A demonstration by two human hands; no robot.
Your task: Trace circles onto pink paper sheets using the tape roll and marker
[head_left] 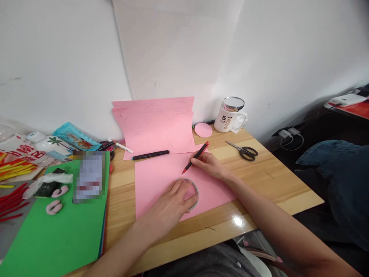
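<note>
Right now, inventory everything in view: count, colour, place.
table: 1, wooden, centre
flat sheet: 1, pink, on table
ring: 1, grey, on flat sheet
pen: 1, black-and-red, over flat sheet
leaning sheets: several, pink, against wall
lidded mug: 1, white, by wall
paper disc: 1, pink, beside lidded mug
scissors: at least 1, black-handled, table's right
capped marker: 1, black, by leaning sheets
paper stack: 1, green-topped, left
curved pieces: 2, pink, on paper stack
pixelated object: 1, bluish, on paper stack
strips: many, red-yellow, far left
palm-print bottle: 1, white, behind paper stack
packet: 1, blue, beside palm-print bottle
plugs: at least 2, white, right
left hand: 1, bare, on ring
right hand: 1, bare, holding pen
</note>
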